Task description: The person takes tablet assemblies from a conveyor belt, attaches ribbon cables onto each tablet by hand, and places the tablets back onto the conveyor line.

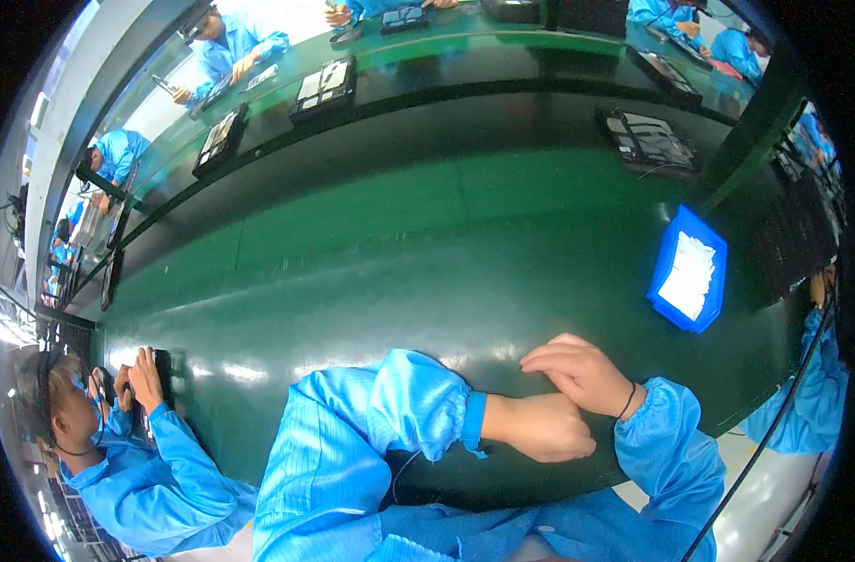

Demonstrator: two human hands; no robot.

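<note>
My left hand point(543, 428) rests at the near edge of the green table point(381, 272), its back turned up and its fingers curled in. Nothing shows in that fist, though its palm side is hidden. Just beyond it lies my right hand point(582, 373), fingers stretched out to the left and no object in its grasp. The wrists come close together, the right one with a dark band point(628, 400) round it. Nearest to my hands among the things on the table is a blue bin point(660, 292) holding white pieces, farther off to the right.
A shelf point(465, 112) crosses the far side, carrying several dark device panels point(323, 89). Another panel point(648, 140) lies at the back right. At left a co-worker point(156, 478) handles a dark object. A black cable point(774, 421) hangs at right, near another person's sleeve point(802, 403).
</note>
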